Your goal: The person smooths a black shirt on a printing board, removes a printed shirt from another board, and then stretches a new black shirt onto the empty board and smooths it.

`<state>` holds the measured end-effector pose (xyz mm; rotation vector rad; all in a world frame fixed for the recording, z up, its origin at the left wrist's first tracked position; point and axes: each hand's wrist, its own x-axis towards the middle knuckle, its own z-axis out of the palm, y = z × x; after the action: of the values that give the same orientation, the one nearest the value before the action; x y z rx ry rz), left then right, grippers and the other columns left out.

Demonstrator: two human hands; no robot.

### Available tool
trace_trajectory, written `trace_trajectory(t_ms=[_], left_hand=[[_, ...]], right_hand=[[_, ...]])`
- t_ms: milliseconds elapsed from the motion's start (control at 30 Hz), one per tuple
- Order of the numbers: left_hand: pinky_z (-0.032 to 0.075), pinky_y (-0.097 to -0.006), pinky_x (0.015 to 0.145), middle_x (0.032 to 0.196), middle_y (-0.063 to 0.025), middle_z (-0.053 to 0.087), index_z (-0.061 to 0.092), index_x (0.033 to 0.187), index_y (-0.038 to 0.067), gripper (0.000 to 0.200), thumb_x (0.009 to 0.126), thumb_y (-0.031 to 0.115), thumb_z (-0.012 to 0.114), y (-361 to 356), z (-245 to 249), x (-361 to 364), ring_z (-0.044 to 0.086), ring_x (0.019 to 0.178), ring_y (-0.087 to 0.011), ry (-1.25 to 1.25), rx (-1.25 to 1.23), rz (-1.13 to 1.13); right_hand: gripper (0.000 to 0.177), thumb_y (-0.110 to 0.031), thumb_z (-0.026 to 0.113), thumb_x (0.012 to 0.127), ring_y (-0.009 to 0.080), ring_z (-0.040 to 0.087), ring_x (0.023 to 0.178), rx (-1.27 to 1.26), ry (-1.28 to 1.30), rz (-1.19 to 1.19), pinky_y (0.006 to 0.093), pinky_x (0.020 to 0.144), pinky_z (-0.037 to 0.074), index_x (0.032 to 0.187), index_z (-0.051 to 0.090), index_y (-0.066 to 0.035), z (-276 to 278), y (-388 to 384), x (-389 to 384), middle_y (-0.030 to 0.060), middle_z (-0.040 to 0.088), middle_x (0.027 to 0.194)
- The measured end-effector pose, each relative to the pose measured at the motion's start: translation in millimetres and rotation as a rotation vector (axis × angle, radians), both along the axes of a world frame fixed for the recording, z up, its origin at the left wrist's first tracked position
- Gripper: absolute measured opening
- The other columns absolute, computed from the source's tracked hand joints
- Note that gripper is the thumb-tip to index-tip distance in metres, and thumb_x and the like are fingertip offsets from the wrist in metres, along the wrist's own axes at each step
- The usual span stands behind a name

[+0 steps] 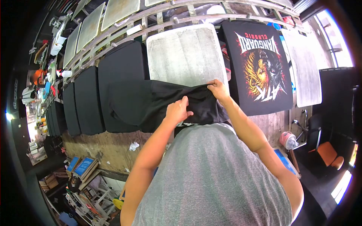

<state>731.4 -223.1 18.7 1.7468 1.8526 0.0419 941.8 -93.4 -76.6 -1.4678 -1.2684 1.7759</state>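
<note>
Black garment: here it is, the black garment (162,100), bunched across the near end of the pale board (184,54) and spreading left onto the black-covered board (122,64).
Right hand: the right hand (218,90) has the garment's far edge, thumb and fingers clamped on the cloth, right by the pale board's side.
Left hand: and the left hand (177,112) is down on the folds, thumb and forefinger apart.
Right side: there's the black printed shirt (264,67), lying flat, lettering and artwork up.
Beyond: the slatted rail (162,20) runs behind the boards.
</note>
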Motion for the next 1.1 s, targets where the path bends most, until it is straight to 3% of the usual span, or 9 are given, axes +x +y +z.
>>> trace_trajectory(t_ms=[233, 333, 500, 633, 700, 900, 967, 1033, 1100], left_hand=[[0.056, -0.0472, 0.073, 0.087, -0.0135, 0.070, 0.059, 0.102, 0.009, 0.018, 0.085, 0.008, 0.067, 29, 10, -45, 0.070, 0.082, -0.0363, -0.140, 0.408, 0.312], [0.052, -0.0442, 0.095, 0.118, -0.0130, 0.067, 0.065, 0.119, 0.010, 0.035, 0.084, 0.008, 0.068, 44, -9, -93, 0.065, 0.109, -0.0323, -0.096, 0.521, 0.109], [0.050, -0.0516, 0.097, 0.119, -0.0104, 0.069, 0.071, 0.115, 0.015, 0.029, 0.086, 0.014, 0.069, 37, -36, -108, 0.064, 0.113, -0.0332, 0.107, 0.370, -0.086], [0.051, -0.0492, 0.088, 0.104, -0.0092, 0.073, 0.068, 0.104, 0.013, 0.013, 0.091, 0.015, 0.067, 34, -19, -117, 0.066, 0.107, -0.0329, 0.149, 0.268, -0.038], [0.052, -0.0471, 0.087, 0.102, -0.0094, 0.073, 0.065, 0.105, 0.013, 0.014, 0.092, 0.015, 0.067, 22, -9, -128, 0.066, 0.105, -0.0333, -0.080, 0.166, 0.177], [0.050, -0.0443, 0.105, 0.133, -0.0103, 0.065, 0.064, 0.131, 0.014, 0.049, 0.084, 0.014, 0.077, -3, -34, -131, 0.059, 0.126, -0.0321, 0.014, 0.442, -0.017], [0.051, -0.0478, 0.100, 0.130, -0.0086, 0.066, 0.067, 0.124, 0.014, 0.041, 0.084, 0.013, 0.074, -2, -45, -121, 0.058, 0.125, -0.0308, 0.115, 0.479, -0.059], [0.051, -0.0492, 0.096, 0.124, -0.0093, 0.068, 0.068, 0.119, 0.013, 0.034, 0.085, 0.013, 0.072, 2, -39, -115, 0.060, 0.120, -0.0314, 0.175, 0.419, -0.041], [0.051, -0.0505, 0.092, 0.118, -0.0100, 0.070, 0.068, 0.113, 0.012, 0.027, 0.086, 0.013, 0.070, 3, -37, -112, 0.062, 0.116, -0.0321, 0.241, 0.346, -0.038]], right_hand=[[0.041, -0.016, 0.070, 0.089, 0.0193, 0.069, 0.100, 0.022, 0.106, 0.040, 0.0327, 0.088, 0.054, 0.124, 0.064, 0.005, 46, -12, 21, 0.0166, 0.073, 0.114], [0.046, -0.020, 0.068, 0.088, 0.0267, 0.070, 0.109, 0.216, -0.105, 0.168, 0.0373, 0.093, 0.055, 0.128, 0.063, 0.003, 18, -16, 60, 0.0189, 0.072, 0.118], [0.036, -0.014, 0.066, 0.080, 0.0387, 0.070, 0.104, 0.399, -0.546, 0.612, 0.0436, 0.092, 0.056, 0.115, 0.070, -0.003, 40, -55, 77, 0.0225, 0.072, 0.108], [0.028, -0.014, 0.072, 0.080, 0.0401, 0.069, 0.102, 0.443, -0.654, 0.405, 0.0455, 0.091, 0.055, 0.106, 0.072, -0.003, 42, -84, 69, 0.0219, 0.071, 0.101], [0.025, -0.013, 0.072, 0.082, 0.0402, 0.068, 0.101, 0.496, -0.598, 0.311, 0.0452, 0.090, 0.055, 0.105, 0.072, -0.002, 47, -89, 74, 0.0215, 0.071, 0.100], [0.017, -0.010, 0.072, 0.084, 0.0384, 0.068, 0.091, 0.519, -0.568, 0.040, 0.0457, 0.083, 0.054, 0.099, 0.072, -0.001, 66, -116, 77, 0.0198, 0.067, 0.096], [0.017, -0.009, 0.073, 0.084, 0.0377, 0.068, 0.090, 0.501, -0.566, 0.017, 0.0459, 0.082, 0.054, 0.099, 0.071, -0.001, 77, -128, 77, 0.0197, 0.067, 0.096], [0.023, -0.008, 0.073, 0.083, 0.0358, 0.067, 0.093, 0.896, -0.708, -0.068, 0.0452, 0.083, 0.054, 0.104, 0.070, 0.000, 76, -139, 77, 0.0184, 0.066, 0.096], [0.032, -0.015, 0.077, 0.082, 0.0353, 0.067, 0.098, 0.807, -0.702, -0.035, 0.0444, 0.088, 0.053, 0.109, 0.069, 0.000, 73, -147, 77, 0.0171, 0.068, 0.098]])
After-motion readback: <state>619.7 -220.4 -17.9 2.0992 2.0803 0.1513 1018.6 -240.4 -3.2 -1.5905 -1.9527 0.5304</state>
